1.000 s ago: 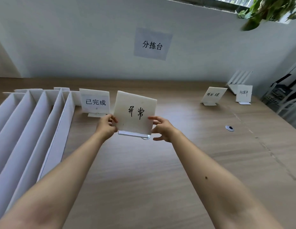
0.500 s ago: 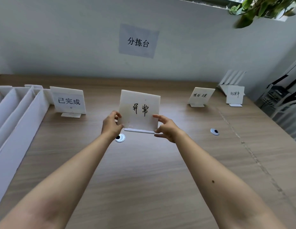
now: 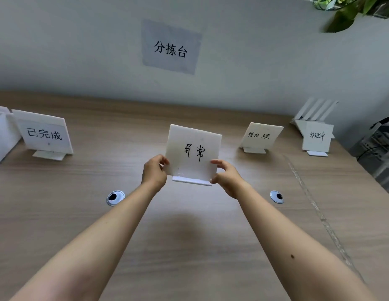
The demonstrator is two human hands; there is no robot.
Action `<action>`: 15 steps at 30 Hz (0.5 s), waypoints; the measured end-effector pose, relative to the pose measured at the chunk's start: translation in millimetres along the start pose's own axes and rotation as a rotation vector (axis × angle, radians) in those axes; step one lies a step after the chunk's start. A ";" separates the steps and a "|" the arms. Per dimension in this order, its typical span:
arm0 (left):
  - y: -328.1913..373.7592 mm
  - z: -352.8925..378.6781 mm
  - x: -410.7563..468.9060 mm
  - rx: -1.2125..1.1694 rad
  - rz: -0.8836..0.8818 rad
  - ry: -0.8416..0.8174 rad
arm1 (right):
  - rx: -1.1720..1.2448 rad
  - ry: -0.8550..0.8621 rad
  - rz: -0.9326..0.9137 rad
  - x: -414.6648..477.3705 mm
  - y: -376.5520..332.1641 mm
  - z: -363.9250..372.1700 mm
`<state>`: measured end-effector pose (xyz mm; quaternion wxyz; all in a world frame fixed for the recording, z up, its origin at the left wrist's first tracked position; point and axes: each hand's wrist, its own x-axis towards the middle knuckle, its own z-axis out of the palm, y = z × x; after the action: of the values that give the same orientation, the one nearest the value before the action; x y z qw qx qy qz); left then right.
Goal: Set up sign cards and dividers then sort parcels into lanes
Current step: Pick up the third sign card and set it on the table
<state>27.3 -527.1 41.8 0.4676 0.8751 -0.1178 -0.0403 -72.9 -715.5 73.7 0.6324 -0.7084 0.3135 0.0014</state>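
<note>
Looks like an office sorting station: long wood-grain desk [image 3: 189, 246] with round cable grommets [image 3: 115, 197], grey paper wall sign [image 3: 170, 47] reading 分拣台, white standing label cards [image 3: 44, 133].

Most fingers of my left hand [image 3: 154, 172] and right hand [image 3: 226, 178] lie hidden behind the sign card [image 3: 193, 152] I pinch by its lower corners, and I cannot tell whether its base touches the table [image 3: 189, 246]. The left edge cuts off the white divider rack [image 3: 2, 135], the top right corner cuts the plant [image 3: 350, 9], and the far right card [image 3: 317, 135] hides part of the leaning dividers [image 3: 315, 109]. The dark gear [image 3: 378, 144] at the right edge is too blurred to name
</note>
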 end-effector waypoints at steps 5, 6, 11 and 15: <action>-12.8 35.6 42.2 -0.001 -0.046 -0.042 | 0.057 0.017 -0.008 56.1 4.9 -7.4; -15.0 41.6 51.1 0.000 -0.047 -0.046 | 0.066 0.015 -0.009 67.1 6.0 -7.5; -24.6 64.3 92.1 -0.007 -0.070 -0.128 | -0.029 -0.002 -0.031 111.2 7.8 -6.4; -33.4 76.7 116.7 -0.040 -0.090 -0.219 | -0.115 -0.043 -0.056 142.4 11.3 -11.1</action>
<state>132.1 -599.8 -24.1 0.4669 0.8604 -0.1280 -0.1591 32.1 -788.5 9.1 0.5970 -0.7518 0.2795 0.0169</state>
